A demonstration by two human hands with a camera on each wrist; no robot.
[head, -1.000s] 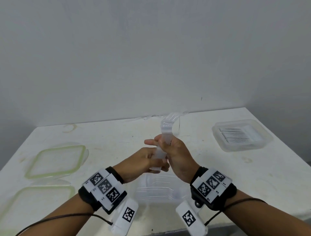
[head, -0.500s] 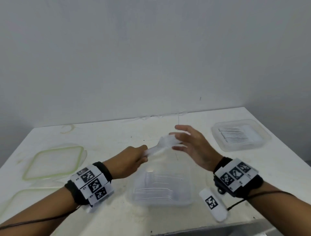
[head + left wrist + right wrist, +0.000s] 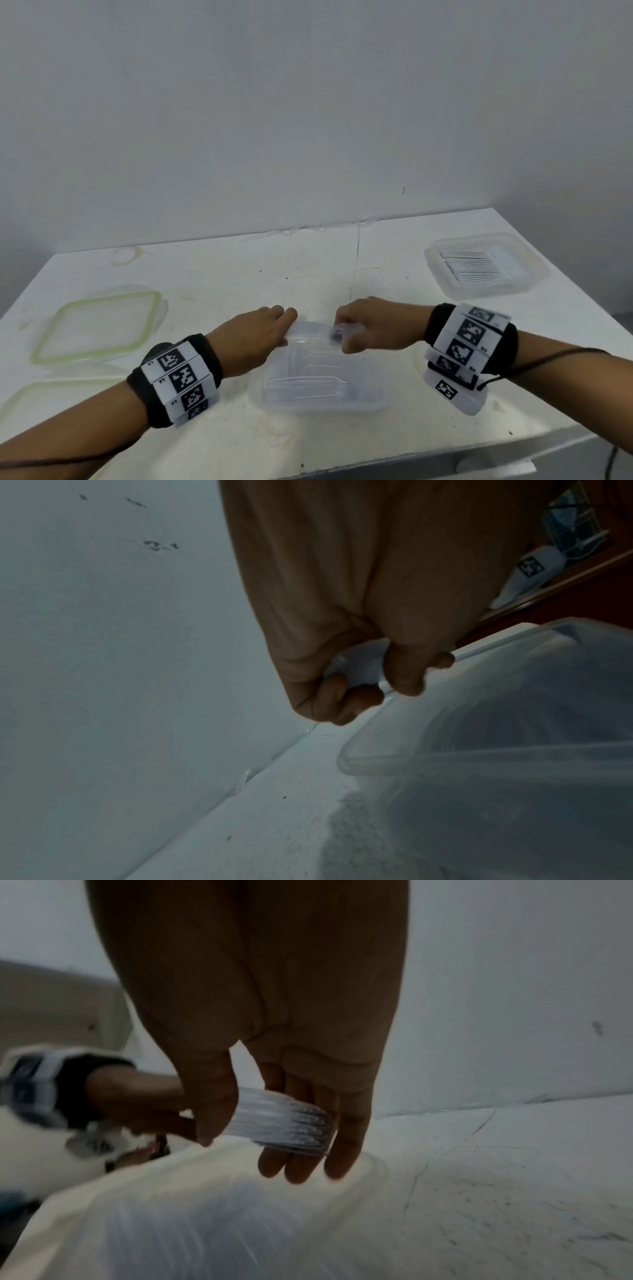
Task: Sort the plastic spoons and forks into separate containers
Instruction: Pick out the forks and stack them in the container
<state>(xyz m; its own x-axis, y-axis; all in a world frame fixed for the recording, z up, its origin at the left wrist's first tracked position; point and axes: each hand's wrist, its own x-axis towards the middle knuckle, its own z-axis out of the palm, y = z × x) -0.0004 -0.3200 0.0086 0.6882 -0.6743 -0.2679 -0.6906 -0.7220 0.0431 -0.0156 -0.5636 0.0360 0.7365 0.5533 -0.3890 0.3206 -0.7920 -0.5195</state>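
A nested stack of clear plastic cutlery [image 3: 313,330] lies level just above the far rim of a clear container [image 3: 373,401] at the table's middle. My left hand [image 3: 284,325] grips its handle end, fingers curled round it [image 3: 356,666]. My right hand [image 3: 342,337] pinches the head end [image 3: 287,1123] between thumb and fingers. I cannot tell whether the stack is spoons or forks. A few clear pieces lie inside the container. A second clear container [image 3: 534,274] at the back right holds a row of stacked cutlery.
Two clear lids with green rims lie at the left, one [image 3: 99,325] further back and one [image 3: 41,397] near the front edge. A grey wall stands behind the white table [image 3: 239,274]. The table's front edge runs just below my wrists.
The stack stood upright in both hands, then the left hand held it alone. Now both hands have dropped to the container's far rim and the right hand has closed on the head end.
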